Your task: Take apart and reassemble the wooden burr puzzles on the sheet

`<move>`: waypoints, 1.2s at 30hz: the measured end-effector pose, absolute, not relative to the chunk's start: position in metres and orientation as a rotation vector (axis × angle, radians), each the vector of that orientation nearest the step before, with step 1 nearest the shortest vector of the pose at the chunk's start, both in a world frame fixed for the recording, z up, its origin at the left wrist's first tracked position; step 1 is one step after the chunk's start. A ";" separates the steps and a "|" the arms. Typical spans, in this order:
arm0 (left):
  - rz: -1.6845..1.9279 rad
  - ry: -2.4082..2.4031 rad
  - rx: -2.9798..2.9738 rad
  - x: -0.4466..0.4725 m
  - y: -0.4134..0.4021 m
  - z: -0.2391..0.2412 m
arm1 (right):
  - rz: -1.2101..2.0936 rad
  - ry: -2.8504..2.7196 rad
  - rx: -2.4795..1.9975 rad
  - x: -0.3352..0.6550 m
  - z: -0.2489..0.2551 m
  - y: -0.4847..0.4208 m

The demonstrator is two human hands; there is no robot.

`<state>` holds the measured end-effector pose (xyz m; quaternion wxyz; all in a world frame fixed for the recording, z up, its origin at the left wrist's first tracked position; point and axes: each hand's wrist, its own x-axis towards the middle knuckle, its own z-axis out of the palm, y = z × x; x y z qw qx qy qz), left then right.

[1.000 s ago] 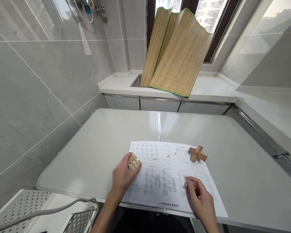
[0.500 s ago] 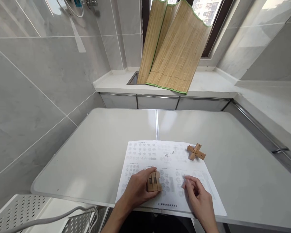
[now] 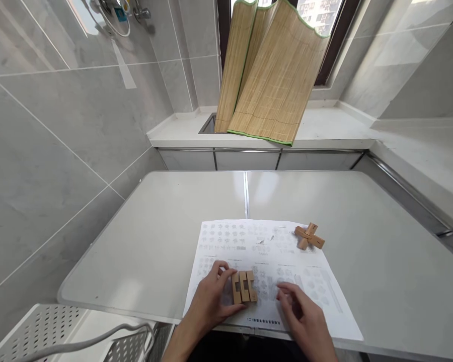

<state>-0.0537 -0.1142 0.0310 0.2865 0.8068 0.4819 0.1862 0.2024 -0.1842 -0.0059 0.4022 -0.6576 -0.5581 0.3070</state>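
Note:
Three notched wooden puzzle blocks (image 3: 244, 287) lie side by side on a printed sheet (image 3: 226, 254), with slim gaps between them and their cut-outs showing. My left hand (image 3: 210, 296) grips the leftmost block, index finger at its far end and thumb at its near end. Its other fingers are bent behind. To the right of the blocks, my right hand (image 3: 304, 315) hovers low by the sheet, loosely curled. Thumb and index finger are slightly apart, nothing visible between them. An interlocked wooden cross puzzle (image 3: 309, 236) sits on the sheet's far right corner.
The sheet lies on a pale folding table (image 3: 162, 241) with a metal seam (image 3: 246, 193). Beyond it is a white counter (image 3: 335, 125), where a bamboo mat (image 3: 275, 85) leans by the window. A white perforated rack (image 3: 41, 327) with a grey hose (image 3: 94, 338) stands at lower left.
The blocks, pressed together inside my left hand before, now lie spread slightly apart and turned on the sheet. My left hand has loosened around them. My right hand has shifted a little left.

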 end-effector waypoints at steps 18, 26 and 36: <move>0.764 1.239 1.582 -0.053 -0.130 0.026 | 0.587 -1.655 -1.498 0.157 -0.007 -0.176; 0.766 1.211 1.567 -0.054 -0.130 0.026 | 1.041 -1.292 -1.458 0.164 -0.002 -0.177; 0.712 1.190 1.580 -0.056 -0.131 0.028 | 1.201 -1.233 -1.310 0.146 0.003 -0.165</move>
